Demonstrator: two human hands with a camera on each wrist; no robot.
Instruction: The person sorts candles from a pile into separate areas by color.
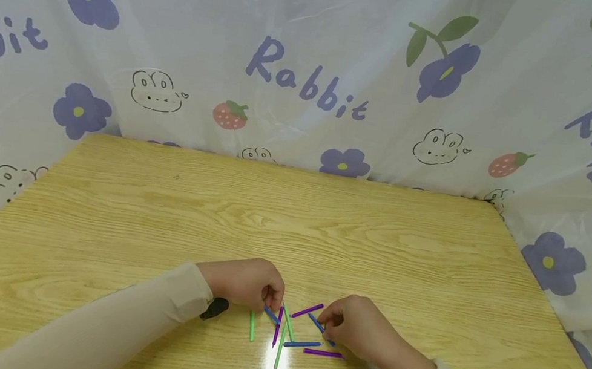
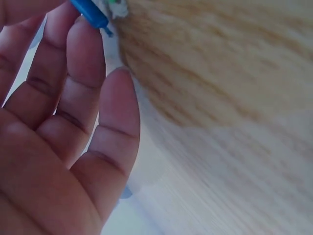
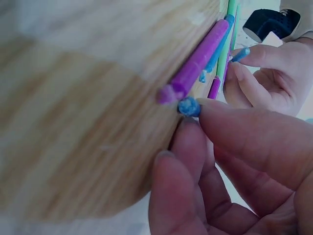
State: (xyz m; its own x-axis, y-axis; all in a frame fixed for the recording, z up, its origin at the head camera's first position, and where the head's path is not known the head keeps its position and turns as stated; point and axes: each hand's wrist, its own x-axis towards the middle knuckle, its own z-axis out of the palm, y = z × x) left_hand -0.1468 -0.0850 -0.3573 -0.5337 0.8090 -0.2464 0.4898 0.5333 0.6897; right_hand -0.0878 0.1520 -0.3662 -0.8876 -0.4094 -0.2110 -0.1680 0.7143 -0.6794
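Observation:
Thin candles in green, purple and blue lie loosely scattered on the wooden table, between and just in front of the hands. My left hand (image 1: 249,282) pinches a blue candle (image 1: 272,315) between thumb and fingertips; its wick end pokes out at the top of the left wrist view. Opposite it, my right hand (image 1: 355,326) pinches another blue candle (image 1: 316,323), seen end-on in the right wrist view. Close by that hand lie a purple candle (image 1: 323,353) and a third blue candle (image 1: 302,344). A green candle (image 1: 252,326) lies below the left hand.
The light wood table (image 1: 173,207) stretches back to a white curtain (image 1: 319,29) printed with flowers and rabbits. Two more green candles, one of them (image 1: 288,322) slanted, and a purple candle (image 1: 307,310) lie mid-pile. Dark straps sit at both wrists.

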